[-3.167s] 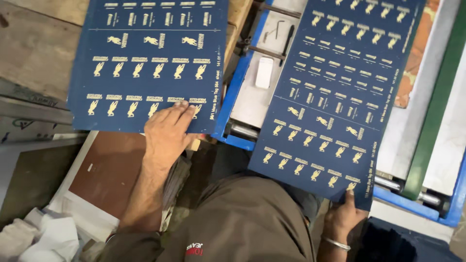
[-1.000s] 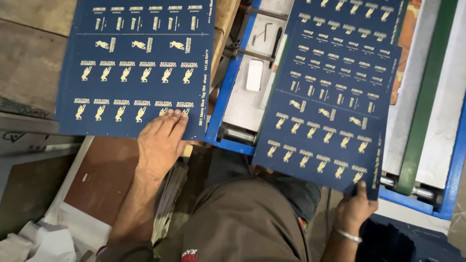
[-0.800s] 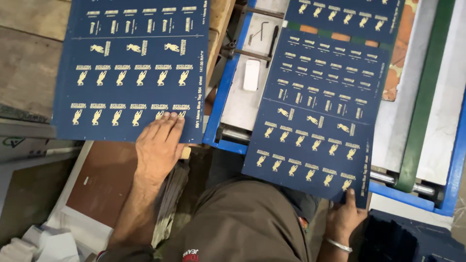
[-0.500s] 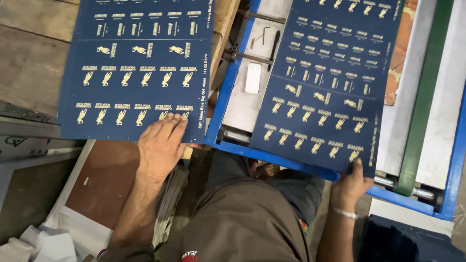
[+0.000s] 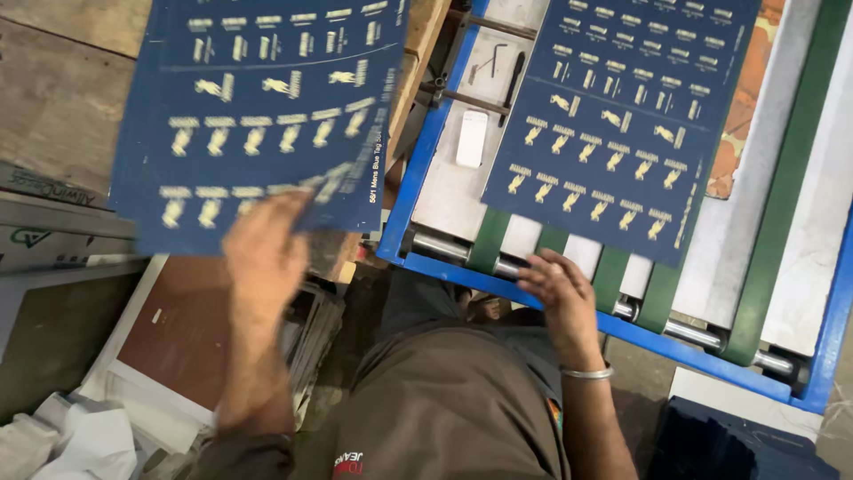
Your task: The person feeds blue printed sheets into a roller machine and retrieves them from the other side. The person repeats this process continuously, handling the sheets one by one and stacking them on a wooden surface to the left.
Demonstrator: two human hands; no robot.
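Left hand (image 5: 264, 258) blurred, fingers pinching lower edge of left blue printed sheet (image 5: 258, 116) over wooden bench, right hand (image 5: 560, 289) open, fingertips just below right blue sheet (image 5: 622, 124) lying on green conveyor belts (image 5: 782, 204)

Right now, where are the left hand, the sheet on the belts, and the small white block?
left hand (image 5: 264, 258), head view, back of hand
sheet (image 5: 622, 116), head view, printed middle
white block (image 5: 471, 138), head view, centre
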